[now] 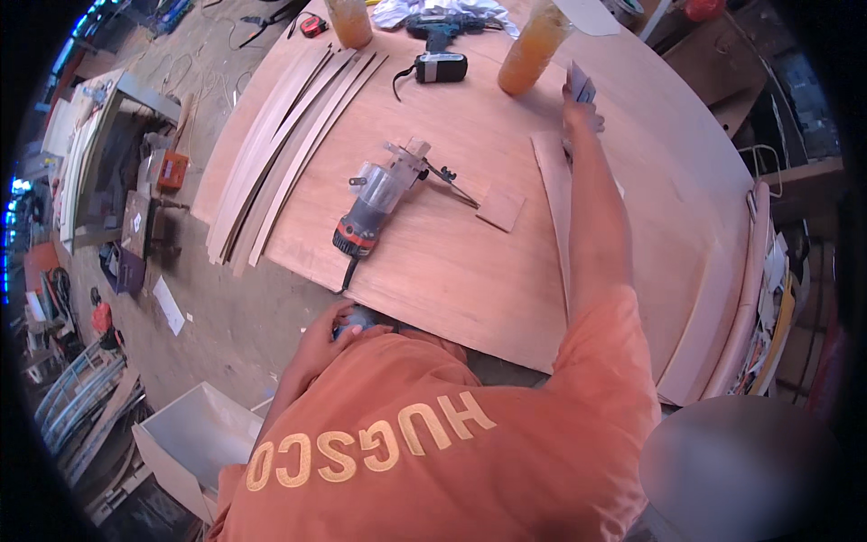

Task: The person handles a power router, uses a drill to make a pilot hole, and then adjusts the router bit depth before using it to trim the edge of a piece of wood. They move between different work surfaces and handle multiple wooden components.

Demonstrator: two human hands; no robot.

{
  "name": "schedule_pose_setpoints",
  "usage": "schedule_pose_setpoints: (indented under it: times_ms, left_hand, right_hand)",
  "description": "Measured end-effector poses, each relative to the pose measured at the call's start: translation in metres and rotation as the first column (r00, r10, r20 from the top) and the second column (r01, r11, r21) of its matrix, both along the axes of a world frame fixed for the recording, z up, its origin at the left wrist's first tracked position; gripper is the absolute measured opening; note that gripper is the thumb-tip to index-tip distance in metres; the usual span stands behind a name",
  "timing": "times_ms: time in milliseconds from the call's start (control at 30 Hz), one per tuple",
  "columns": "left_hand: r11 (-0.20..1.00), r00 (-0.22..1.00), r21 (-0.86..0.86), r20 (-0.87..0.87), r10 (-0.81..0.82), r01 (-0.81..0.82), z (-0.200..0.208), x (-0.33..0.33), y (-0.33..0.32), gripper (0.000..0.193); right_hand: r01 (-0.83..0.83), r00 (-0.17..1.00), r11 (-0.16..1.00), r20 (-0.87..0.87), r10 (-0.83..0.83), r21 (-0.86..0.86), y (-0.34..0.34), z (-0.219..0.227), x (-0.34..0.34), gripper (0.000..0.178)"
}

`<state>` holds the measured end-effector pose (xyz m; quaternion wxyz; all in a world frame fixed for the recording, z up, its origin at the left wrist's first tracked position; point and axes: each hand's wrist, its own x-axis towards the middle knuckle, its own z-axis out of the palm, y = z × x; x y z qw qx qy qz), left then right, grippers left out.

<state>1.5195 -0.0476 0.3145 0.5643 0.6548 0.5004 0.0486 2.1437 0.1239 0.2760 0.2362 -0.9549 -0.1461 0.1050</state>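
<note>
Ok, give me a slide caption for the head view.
Right hand presses a small card-like piece to the plywood sheet; trim router lies idle nearby.

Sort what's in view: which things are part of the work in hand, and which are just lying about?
In hand: right hand; small flat grey piece held in it; narrow wood strip beside it; plywood sheet; left hand on a dark thing at the sheet's edge.
Lying about: trim router; thin strips; amber bottles; cordless drill; small wood square.

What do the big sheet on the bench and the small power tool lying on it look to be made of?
The sheet looks like unfinished plywood: pale reddish-brown, matte, faint grain. The power tool, a trim router by its shape, seems to have a dark plastic body with an orange band and a clear base, probably plastic too.
</note>
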Motion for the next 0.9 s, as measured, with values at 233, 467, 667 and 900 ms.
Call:
schedule_pose_setpoints:
  times_ms: [233, 467, 667, 900]
  left_hand:
    - [0.973, 0.974, -0.041, -0.012, 0.226, -0.227, -0.008, -0.03, -0.027, 0.048]
    - [0.945, 0.953, 0.126, 0.016, 0.302, -0.301, 0.001, -0.005, 0.005, 0.033]
    - [0.953, 0.987, 0.259, 0.076, 0.139, -0.154, 0.008, 0.008, 0.046, 0.031]
    - [0.927, 0.977, 0.308, 0.075, 0.198, -0.212, -0.003, -0.01, 0.044, 0.03]
  right_hand:
    - [-0.394, 0.915, 0.916, 0.126, 0.382, 0.08, -0.077, -0.007, -0.022, 0.053]
    - [-0.379, 0.897, 0.838, 0.068, 0.437, -0.394, -0.242, 0.005, -0.138, 0.087]
    - [-0.392, 0.91, 0.908, 0.086, 0.407, -0.146, -0.252, 0.015, -0.128, 0.082]
    - [-0.472, 0.878, 0.881, 0.093, 0.469, 0.01, -0.248, 0.014, -0.085, 0.076]
